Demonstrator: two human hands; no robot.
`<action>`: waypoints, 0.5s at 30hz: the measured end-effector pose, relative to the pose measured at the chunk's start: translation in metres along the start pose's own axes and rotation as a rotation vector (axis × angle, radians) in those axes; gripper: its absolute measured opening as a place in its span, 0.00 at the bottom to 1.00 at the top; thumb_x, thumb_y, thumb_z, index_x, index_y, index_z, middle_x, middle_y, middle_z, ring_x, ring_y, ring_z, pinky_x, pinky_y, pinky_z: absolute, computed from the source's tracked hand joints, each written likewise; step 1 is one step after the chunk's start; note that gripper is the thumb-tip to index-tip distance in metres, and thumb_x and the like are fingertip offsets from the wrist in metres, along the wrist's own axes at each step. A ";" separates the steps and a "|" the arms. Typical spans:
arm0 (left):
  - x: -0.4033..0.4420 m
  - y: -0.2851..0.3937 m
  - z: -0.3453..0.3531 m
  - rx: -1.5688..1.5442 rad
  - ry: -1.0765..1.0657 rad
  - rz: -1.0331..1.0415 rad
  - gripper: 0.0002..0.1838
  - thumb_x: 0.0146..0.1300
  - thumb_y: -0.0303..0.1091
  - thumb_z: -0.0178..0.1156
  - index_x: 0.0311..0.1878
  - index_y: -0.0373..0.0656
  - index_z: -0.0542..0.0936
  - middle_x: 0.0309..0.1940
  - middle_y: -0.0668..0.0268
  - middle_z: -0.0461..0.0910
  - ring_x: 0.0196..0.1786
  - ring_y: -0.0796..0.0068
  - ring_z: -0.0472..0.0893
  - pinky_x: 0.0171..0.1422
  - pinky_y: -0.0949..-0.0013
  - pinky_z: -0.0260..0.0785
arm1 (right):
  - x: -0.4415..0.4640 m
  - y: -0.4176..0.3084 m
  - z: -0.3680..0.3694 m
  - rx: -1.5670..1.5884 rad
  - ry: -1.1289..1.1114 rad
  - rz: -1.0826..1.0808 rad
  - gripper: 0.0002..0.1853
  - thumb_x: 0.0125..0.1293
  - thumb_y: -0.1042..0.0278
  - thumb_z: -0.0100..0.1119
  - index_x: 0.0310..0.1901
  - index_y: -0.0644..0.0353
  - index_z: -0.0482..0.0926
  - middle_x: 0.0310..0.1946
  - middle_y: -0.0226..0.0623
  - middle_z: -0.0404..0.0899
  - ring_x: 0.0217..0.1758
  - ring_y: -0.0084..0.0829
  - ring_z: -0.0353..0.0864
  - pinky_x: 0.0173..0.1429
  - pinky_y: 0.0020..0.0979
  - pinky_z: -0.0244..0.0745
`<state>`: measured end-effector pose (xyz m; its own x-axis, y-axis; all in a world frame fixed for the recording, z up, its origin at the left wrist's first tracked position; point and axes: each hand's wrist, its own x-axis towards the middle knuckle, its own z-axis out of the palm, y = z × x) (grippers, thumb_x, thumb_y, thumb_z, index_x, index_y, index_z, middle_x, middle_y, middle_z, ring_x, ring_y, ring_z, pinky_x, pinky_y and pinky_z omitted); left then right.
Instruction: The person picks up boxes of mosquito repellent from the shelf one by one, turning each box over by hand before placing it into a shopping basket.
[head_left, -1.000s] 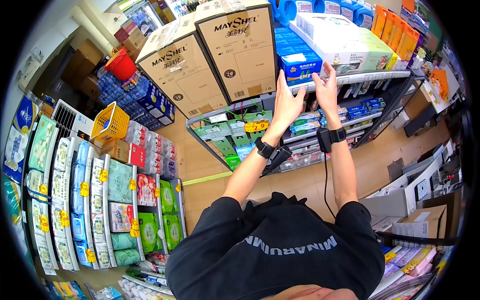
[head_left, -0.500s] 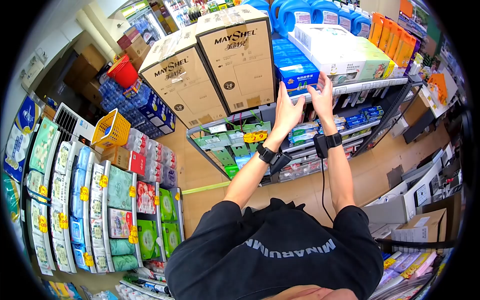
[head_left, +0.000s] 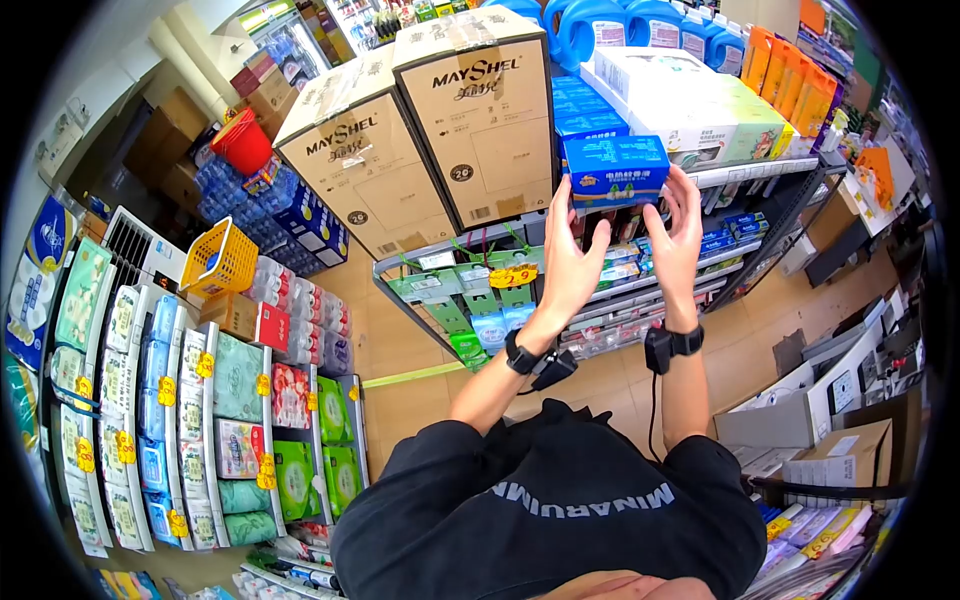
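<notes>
A blue carton with white lettering (head_left: 616, 170) is held between my two hands at the front edge of the shelf top. My left hand (head_left: 577, 255) grips its left end, and my right hand (head_left: 677, 225) has the right end, thumbs towards its lower front. Behind it, more blue cartons (head_left: 588, 110) of the same look stand in a row. Left of them rise two tall brown MAYSHEL boxes (head_left: 480, 130). White boxes (head_left: 665, 95) lie on the right. Both wrists wear black straps with small devices.
Blue jugs (head_left: 590, 35) and orange bottles (head_left: 775, 70) stand at the back of the shelf top. Lower shelves (head_left: 640, 310) hold small packs. Tissue packs (head_left: 240, 375) fill a rack on the left, near a yellow basket (head_left: 218, 256). A brown carton (head_left: 845, 455) stands at the right.
Both hands have drawn the blue carton out of its row, towards me and slightly right. It is now apart from the cartons behind it and slightly raised at the shelf edge.
</notes>
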<state>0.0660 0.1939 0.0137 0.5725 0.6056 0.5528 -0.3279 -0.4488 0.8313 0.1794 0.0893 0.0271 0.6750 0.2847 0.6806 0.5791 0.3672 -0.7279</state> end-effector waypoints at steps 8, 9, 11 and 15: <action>-0.077 0.026 -0.048 0.046 -0.005 -0.024 0.38 0.66 0.27 0.64 0.78 0.37 0.60 0.77 0.54 0.61 0.77 0.58 0.65 0.78 0.56 0.59 | -0.076 -0.042 -0.008 0.103 -0.102 0.118 0.32 0.67 0.86 0.58 0.71 0.64 0.61 0.72 0.46 0.64 0.75 0.38 0.64 0.78 0.42 0.56; -0.084 0.028 -0.055 0.055 0.004 -0.037 0.38 0.66 0.27 0.64 0.78 0.37 0.60 0.77 0.54 0.61 0.77 0.58 0.65 0.78 0.56 0.59 | -0.085 -0.044 -0.009 0.109 -0.112 0.131 0.32 0.67 0.86 0.58 0.71 0.64 0.61 0.72 0.46 0.64 0.75 0.38 0.64 0.78 0.42 0.56; -0.096 0.029 -0.068 0.064 0.004 0.001 0.35 0.68 0.28 0.62 0.76 0.35 0.62 0.73 0.53 0.65 0.75 0.60 0.66 0.78 0.54 0.58 | -0.099 -0.047 -0.012 0.112 -0.146 0.137 0.32 0.66 0.86 0.57 0.71 0.65 0.60 0.73 0.48 0.62 0.76 0.39 0.63 0.79 0.43 0.55; -0.108 0.030 -0.092 0.092 -0.005 0.038 0.30 0.69 0.27 0.61 0.72 0.32 0.66 0.71 0.52 0.67 0.73 0.60 0.68 0.78 0.56 0.59 | -0.116 -0.048 -0.010 0.124 -0.190 0.137 0.33 0.63 0.85 0.58 0.70 0.63 0.61 0.76 0.57 0.58 0.80 0.44 0.59 0.79 0.46 0.55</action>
<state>-0.0749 0.1755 -0.0159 0.5647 0.5835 0.5836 -0.2791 -0.5305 0.8004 0.0779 0.0296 -0.0183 0.6387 0.4957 0.5885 0.4202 0.4161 -0.8064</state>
